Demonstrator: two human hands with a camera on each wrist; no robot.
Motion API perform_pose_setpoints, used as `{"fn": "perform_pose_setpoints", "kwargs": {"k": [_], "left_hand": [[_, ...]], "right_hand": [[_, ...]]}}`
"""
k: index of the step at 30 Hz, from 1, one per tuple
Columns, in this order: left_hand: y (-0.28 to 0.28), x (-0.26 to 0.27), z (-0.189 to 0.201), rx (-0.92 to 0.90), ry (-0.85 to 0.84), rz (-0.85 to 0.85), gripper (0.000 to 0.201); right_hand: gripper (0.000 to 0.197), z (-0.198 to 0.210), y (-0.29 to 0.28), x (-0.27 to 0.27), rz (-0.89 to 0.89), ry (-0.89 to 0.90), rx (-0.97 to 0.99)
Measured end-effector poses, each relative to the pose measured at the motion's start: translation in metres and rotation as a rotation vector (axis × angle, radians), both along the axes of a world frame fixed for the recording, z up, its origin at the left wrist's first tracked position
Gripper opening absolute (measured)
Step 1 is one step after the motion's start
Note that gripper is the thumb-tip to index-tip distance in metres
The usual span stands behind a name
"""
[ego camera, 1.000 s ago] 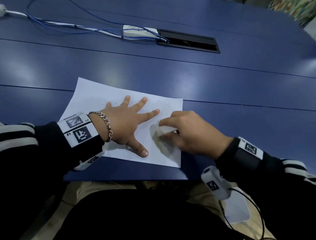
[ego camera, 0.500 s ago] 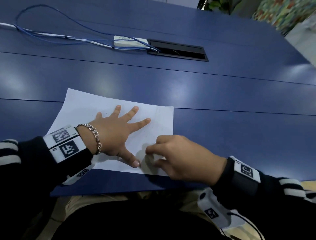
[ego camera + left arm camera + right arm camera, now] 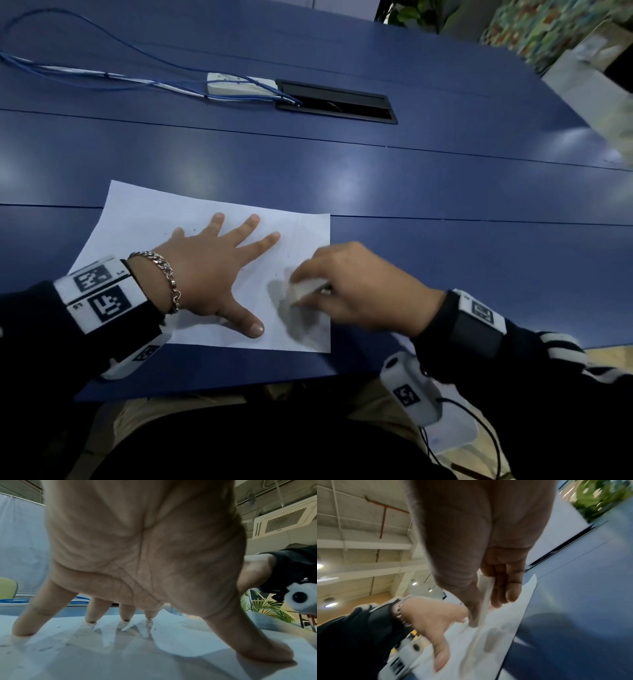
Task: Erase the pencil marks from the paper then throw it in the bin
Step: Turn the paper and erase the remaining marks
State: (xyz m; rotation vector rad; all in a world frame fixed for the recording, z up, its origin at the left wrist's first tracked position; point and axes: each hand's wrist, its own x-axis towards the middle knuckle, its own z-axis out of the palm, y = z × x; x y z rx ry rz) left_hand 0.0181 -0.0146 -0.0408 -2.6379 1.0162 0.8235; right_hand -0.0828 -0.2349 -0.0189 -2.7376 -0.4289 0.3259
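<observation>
A white sheet of paper lies near the front edge of the blue table. My left hand is spread flat on the sheet, fingers straight, pressing it down; the left wrist view shows the palm arched over the paper, which carries small dark eraser crumbs. My right hand pinches a white eraser between thumb and fingers and holds it against the paper's right part, over a grey shadowed patch. In the right wrist view the eraser sits between the thumb and fingers above the paper. No bin is in view.
A white power strip with blue cables and a black cable hatch lie at the table's far side. Potted plants and a patterned surface stand beyond the far right edge. My lap is below the table's front edge.
My right hand with the eraser has slid back and forth over the paper's right part, now further right and up than half a second ago. The left hand stays spread on the sheet.
</observation>
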Motion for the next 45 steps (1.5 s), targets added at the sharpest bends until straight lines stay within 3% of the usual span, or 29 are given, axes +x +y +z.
{"fn": "perform_pose_setpoints", "kwargs": {"k": [4, 11, 16, 25, 31, 36, 42, 45], "left_hand": [[0.004, -0.009, 0.004, -0.001, -0.03, -0.005, 0.159], [0.009, -0.023, 0.009, -0.198, -0.172, -0.037, 0.127], [0.012, -0.033, -0.008, -0.166, -0.037, -0.027, 0.134], [0.002, -0.034, -0.007, -0.085, -0.008, 0.012, 0.146], [-0.002, -0.028, -0.007, -0.07, 0.018, 0.03, 0.159], [-0.004, -0.027, -0.007, -0.056, 0.05, 0.042, 0.163], [-0.003, -0.029, -0.004, -0.059, 0.053, 0.04, 0.164], [-0.004, -0.029, -0.003, -0.045, 0.049, 0.039, 0.163]], "right_hand": [[0.037, -0.005, -0.014, 0.005, -0.183, -0.062, 0.037], [0.037, -0.007, -0.008, -0.018, -0.119, 0.024, 0.005], [0.038, 0.001, -0.003, -0.016, -0.031, 0.056, -0.032], [0.033, -0.006, -0.002, 0.031, -0.14, -0.11, -0.056], [0.025, -0.006, 0.018, 0.004, 0.09, -0.015, -0.058], [0.028, -0.003, -0.001, 0.041, -0.088, -0.122, -0.079], [0.02, -0.001, 0.018, 0.009, 0.112, -0.019, -0.094], [0.023, -0.001, 0.002, 0.035, -0.011, -0.084, -0.115]]}}
